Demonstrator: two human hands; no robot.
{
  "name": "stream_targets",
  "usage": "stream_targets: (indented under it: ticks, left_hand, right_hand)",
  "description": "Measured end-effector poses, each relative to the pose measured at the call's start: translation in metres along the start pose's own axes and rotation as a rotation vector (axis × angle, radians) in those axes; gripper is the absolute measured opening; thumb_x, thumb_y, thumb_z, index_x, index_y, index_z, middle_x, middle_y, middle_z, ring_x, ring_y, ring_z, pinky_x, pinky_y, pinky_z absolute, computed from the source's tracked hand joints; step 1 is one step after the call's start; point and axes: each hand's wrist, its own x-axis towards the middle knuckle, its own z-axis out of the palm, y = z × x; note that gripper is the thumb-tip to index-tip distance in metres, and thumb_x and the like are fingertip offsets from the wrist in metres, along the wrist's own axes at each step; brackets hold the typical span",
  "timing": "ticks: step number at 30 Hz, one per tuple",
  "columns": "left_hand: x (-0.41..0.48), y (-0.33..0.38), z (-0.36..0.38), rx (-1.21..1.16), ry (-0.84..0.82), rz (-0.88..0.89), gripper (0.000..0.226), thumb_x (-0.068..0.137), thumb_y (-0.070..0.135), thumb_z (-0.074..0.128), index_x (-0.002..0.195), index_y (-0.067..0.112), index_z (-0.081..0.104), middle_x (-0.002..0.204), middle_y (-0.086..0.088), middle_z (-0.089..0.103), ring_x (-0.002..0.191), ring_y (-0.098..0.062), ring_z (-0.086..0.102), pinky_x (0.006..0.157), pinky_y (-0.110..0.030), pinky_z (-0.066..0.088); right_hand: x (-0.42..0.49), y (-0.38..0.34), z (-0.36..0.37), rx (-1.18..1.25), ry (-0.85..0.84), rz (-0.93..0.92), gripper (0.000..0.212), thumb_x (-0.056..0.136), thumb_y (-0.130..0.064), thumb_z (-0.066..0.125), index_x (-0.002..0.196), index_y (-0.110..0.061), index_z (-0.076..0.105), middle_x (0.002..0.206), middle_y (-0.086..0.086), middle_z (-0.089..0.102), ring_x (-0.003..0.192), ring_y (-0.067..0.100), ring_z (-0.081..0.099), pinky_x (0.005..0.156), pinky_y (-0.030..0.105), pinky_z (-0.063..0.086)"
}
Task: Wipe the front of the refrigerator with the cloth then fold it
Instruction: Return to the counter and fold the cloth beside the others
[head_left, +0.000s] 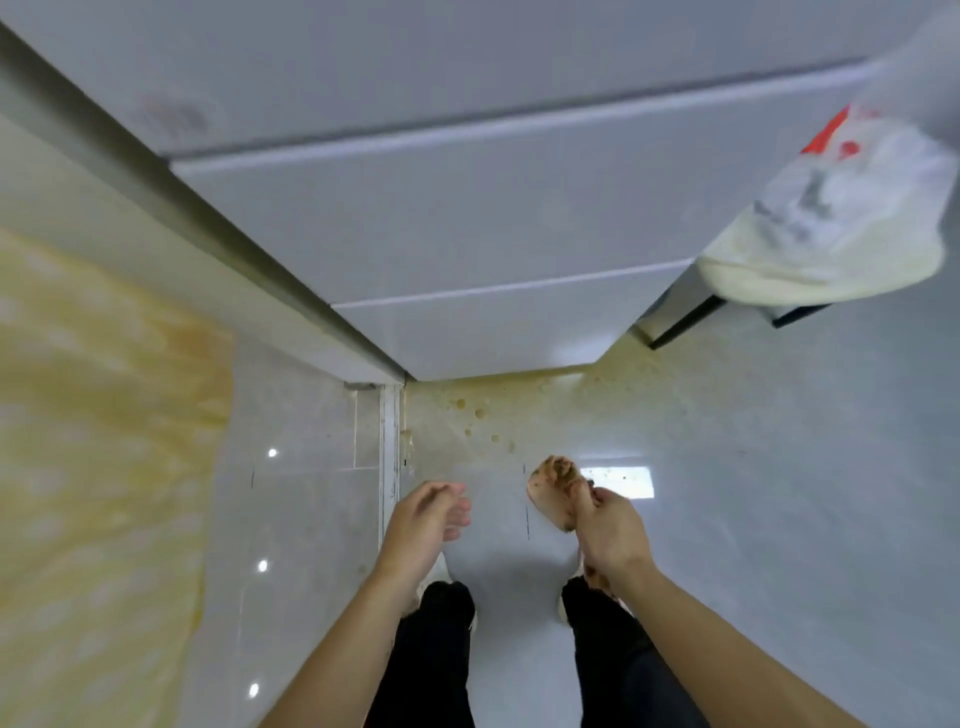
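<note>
The only print in view is on a white plastic bag (841, 218) at the upper right: red and grey marks, too blurred to read. The cloth (551, 488) is a small crumpled wad, pale beige with brown smears, soft and bunched. It sits pinched in the fingers of the right hand (610, 530), low in front of the refrigerator (493, 223) and above the floor (779, 467). The left hand (423, 525) hangs just beside it with fingers loosely curled, holding nothing, so the hands are apart. The refrigerator front is smooth, glossy white, split by straight seams into flat panels. The floor is shiny pale tile, with a yellowish stain spreading from the refrigerator's base
</note>
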Motion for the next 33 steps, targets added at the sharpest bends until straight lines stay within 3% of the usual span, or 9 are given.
stream_targets:
  ticks: [3, 8, 11, 14, 18, 25, 33]
  left_hand:
    - [-0.046, 0.030, 0.005, 0.040, -0.008, 0.002, 0.016, 0.104, 0.014, 0.056, 0.101, 0.011, 0.072, 0.100, -0.015, 0.076, 0.087, -0.024, 0.072, 0.078, -0.031, 0.055]
    - [-0.109, 0.081, 0.021, 0.120, -0.025, 0.158, 0.017, 0.104, 0.015, 0.055, 0.100, 0.019, 0.072, 0.097, -0.005, 0.076, 0.084, -0.016, 0.071, 0.078, -0.027, 0.055]
    - [-0.136, 0.103, 0.028, 0.132, -0.057, 0.255, 0.019, 0.104, 0.015, 0.055, 0.102, 0.024, 0.071, 0.097, 0.000, 0.075, 0.086, -0.014, 0.071, 0.081, -0.028, 0.057]
    - [-0.148, 0.119, 0.029, 0.126, -0.066, 0.326, 0.017, 0.105, 0.017, 0.055, 0.106, 0.022, 0.072, 0.099, -0.001, 0.076, 0.088, -0.014, 0.073, 0.081, -0.026, 0.058]
    - [-0.144, 0.126, 0.020, 0.043, -0.057, 0.335, 0.019, 0.106, 0.016, 0.055, 0.107, 0.014, 0.073, 0.099, -0.009, 0.076, 0.091, -0.025, 0.075, 0.081, -0.034, 0.059]
    - [-0.129, 0.139, -0.004, 0.154, -0.200, 0.356, 0.019, 0.107, 0.015, 0.054, 0.107, 0.013, 0.073, 0.102, -0.014, 0.076, 0.092, -0.030, 0.074, 0.083, -0.038, 0.059]
    - [-0.133, 0.176, 0.027, 0.247, -0.389, 0.406, 0.016, 0.107, 0.014, 0.054, 0.109, 0.007, 0.069, 0.100, -0.015, 0.075, 0.085, -0.024, 0.070, 0.080, -0.036, 0.056]
  right_hand:
    - [-0.044, -0.012, -0.039, 0.009, 0.013, 0.014, 0.049, 0.110, -0.045, 0.036, 0.090, -0.013, 0.066, 0.074, 0.001, 0.066, 0.064, 0.014, 0.059, 0.053, 0.025, 0.040]
    - [-0.089, -0.028, -0.086, 0.079, 0.053, -0.056, 0.048, 0.110, -0.047, 0.035, 0.091, -0.014, 0.064, 0.062, -0.002, 0.058, 0.050, 0.015, 0.053, 0.037, 0.019, 0.033]
    - [-0.111, -0.037, -0.103, 0.204, 0.091, -0.098, 0.053, 0.109, -0.051, 0.038, 0.082, -0.011, 0.061, 0.054, -0.002, 0.051, 0.043, 0.020, 0.048, 0.043, 0.025, 0.032]
    - [-0.128, -0.047, -0.113, 0.354, 0.125, -0.119, 0.053, 0.109, -0.051, 0.040, 0.080, -0.010, 0.055, 0.054, 0.002, 0.045, 0.037, 0.020, 0.039, 0.038, 0.025, 0.031]
    - [-0.145, -0.054, -0.118, 0.465, 0.202, -0.128, 0.050, 0.111, -0.043, 0.040, 0.076, -0.012, 0.056, 0.059, 0.003, 0.051, 0.044, 0.018, 0.040, 0.048, 0.030, 0.034]
    - [-0.183, -0.041, -0.107, 0.750, 0.365, -0.032, 0.056, 0.107, -0.056, 0.043, 0.076, -0.013, 0.061, 0.064, 0.005, 0.057, 0.050, 0.022, 0.046, 0.050, 0.032, 0.036]
    - [-0.225, -0.012, -0.100, 1.027, 0.538, 0.050, 0.053, 0.107, -0.053, 0.044, 0.082, -0.007, 0.054, 0.054, 0.005, 0.043, 0.036, 0.020, 0.035, 0.037, 0.021, 0.029]
